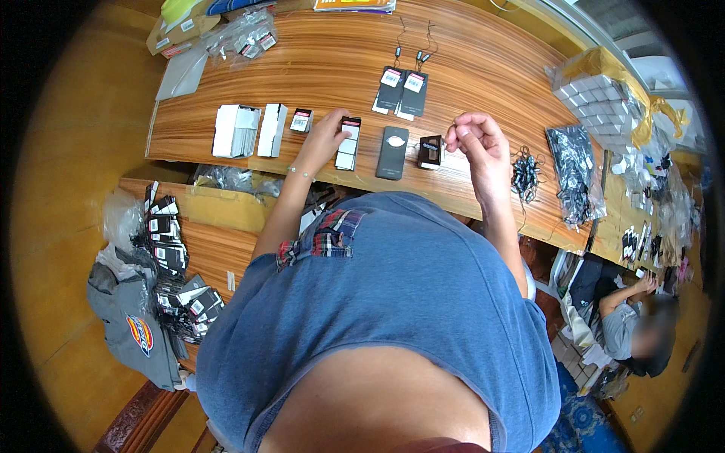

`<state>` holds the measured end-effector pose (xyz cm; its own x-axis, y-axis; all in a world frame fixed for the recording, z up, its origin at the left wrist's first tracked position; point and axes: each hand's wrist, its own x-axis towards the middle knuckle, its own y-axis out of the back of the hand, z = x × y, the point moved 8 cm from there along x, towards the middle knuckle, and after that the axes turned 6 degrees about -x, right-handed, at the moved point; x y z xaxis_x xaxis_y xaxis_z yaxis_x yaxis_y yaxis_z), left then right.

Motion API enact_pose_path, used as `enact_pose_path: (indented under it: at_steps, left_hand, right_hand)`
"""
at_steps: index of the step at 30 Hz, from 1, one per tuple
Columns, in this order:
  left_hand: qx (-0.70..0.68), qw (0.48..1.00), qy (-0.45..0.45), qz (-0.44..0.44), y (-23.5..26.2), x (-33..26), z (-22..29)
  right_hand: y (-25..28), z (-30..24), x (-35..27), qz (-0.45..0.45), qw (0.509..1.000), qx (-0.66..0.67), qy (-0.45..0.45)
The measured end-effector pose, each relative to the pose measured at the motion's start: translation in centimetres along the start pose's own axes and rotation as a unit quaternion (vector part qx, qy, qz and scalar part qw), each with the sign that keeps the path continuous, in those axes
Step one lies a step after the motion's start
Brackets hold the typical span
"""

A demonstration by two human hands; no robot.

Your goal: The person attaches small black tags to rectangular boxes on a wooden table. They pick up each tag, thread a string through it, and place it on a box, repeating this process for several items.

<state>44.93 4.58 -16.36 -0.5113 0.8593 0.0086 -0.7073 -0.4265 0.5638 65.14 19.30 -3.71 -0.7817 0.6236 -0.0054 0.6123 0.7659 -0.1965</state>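
Note:
My left hand (pixel 329 142) is at a narrow stack of black-and-white hang tags (pixel 347 145), its thumb and fingertips closed on the upper end of a tag. To the right, my right hand (pixel 481 145) is raised over the table with thumb and forefinger pinched together; whatever is between them is too small to make out. Between my hands lie a long dark tag (pixel 393 153) with a white oval and a small pile of dark brown tags (pixel 430 152). A tangle of black strings (pixel 526 172) sits just right of my right hand.
White tag stacks (pixel 236 130) and a short barcode-label stack (pixel 301 120) stand left. Strung tags (pixel 401 92) lie farther back. A bag of black strings (pixel 572 172) and wrapped white boxes (pixel 600 94) are right. Another person (pixel 630 325) works at lower right.

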Motion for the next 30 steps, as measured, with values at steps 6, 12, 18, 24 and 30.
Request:
enact_pose_path:
  at_steps: [6, 12, 18, 24, 30]
  left_hand:
    - [-0.296, 0.953, -0.017, 0.064, 1.6, 0.1, 10.1]
    - [-0.21, 0.97, -0.115, 0.048, 1.3, -0.1, 18.1]
    - [-0.208, 0.968, -0.142, 0.017, 0.4, 0.0, 20.0]
    - [-0.235, 0.964, -0.123, -0.006, -0.4, 0.1, 20.4]
    - [-0.225, 0.965, -0.134, -0.022, -0.7, 0.3, 20.1]
  right_hand:
    - [-1.8, 0.2, 0.0, -0.019, 0.998, -0.058, 0.005]
    - [-2.1, -1.4, -0.1, 0.055, 0.985, -0.133, 0.091]
    - [-1.2, -2.3, -0.6, 0.091, 0.975, -0.16, 0.124]
    - [-0.6, -2.3, -0.9, 0.103, 0.974, -0.157, 0.126]
    - [-0.6, -2.2, -1.0, 0.105, 0.972, -0.16, 0.138]
